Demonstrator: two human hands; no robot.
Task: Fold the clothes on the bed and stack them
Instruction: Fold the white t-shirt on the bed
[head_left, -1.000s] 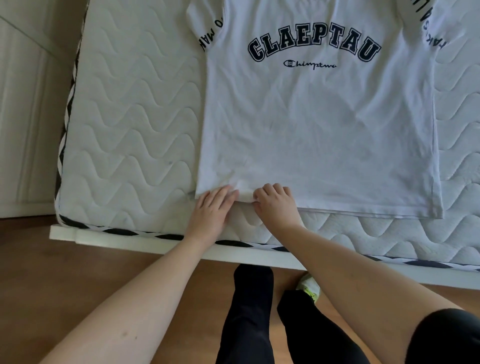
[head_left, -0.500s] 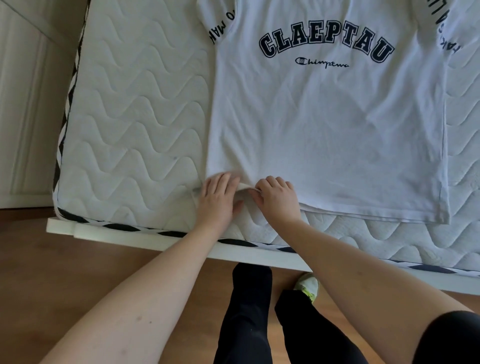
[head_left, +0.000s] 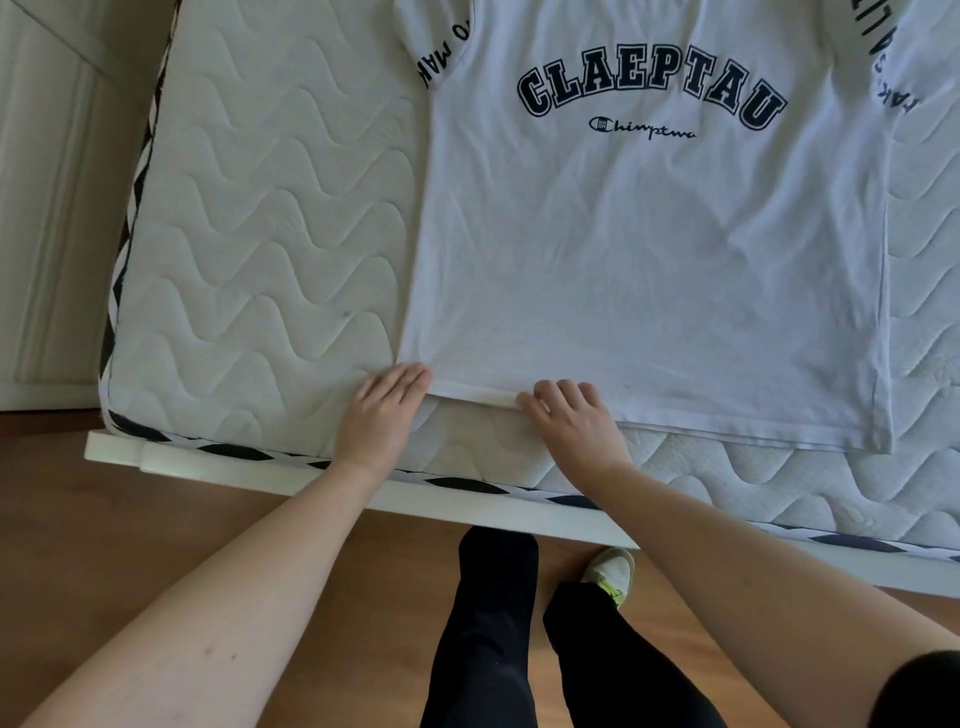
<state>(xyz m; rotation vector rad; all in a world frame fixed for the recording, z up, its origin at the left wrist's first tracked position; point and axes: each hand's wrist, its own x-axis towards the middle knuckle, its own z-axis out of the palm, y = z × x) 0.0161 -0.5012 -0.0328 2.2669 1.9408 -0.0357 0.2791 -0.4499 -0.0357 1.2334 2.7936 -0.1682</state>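
A white T-shirt (head_left: 649, 270) with dark "CLAEPTAU" lettering lies flat, front up, on the quilted mattress (head_left: 270, 223). Its hem runs along the near edge of the bed. My left hand (head_left: 382, 410) rests flat on the mattress with its fingertips touching the shirt's lower-left corner. A little to the right, my right hand (head_left: 571, 421) sits on the hem, fingers on top and thumb at the edge, pinching a small fold of fabric. Both sleeves run out of the top of the view.
The white bed frame (head_left: 519, 512) borders the mattress on the near side, above a wooden floor (head_left: 130, 525). My legs in dark trousers (head_left: 488, 623) and one shoe (head_left: 613, 571) stand against the frame. White panelled furniture (head_left: 47, 208) stands at the left.
My hands were close together at the hem's left end, where the hem was briefly lifted. They have since moved apart along the hem, and the fabric there lies flatter.
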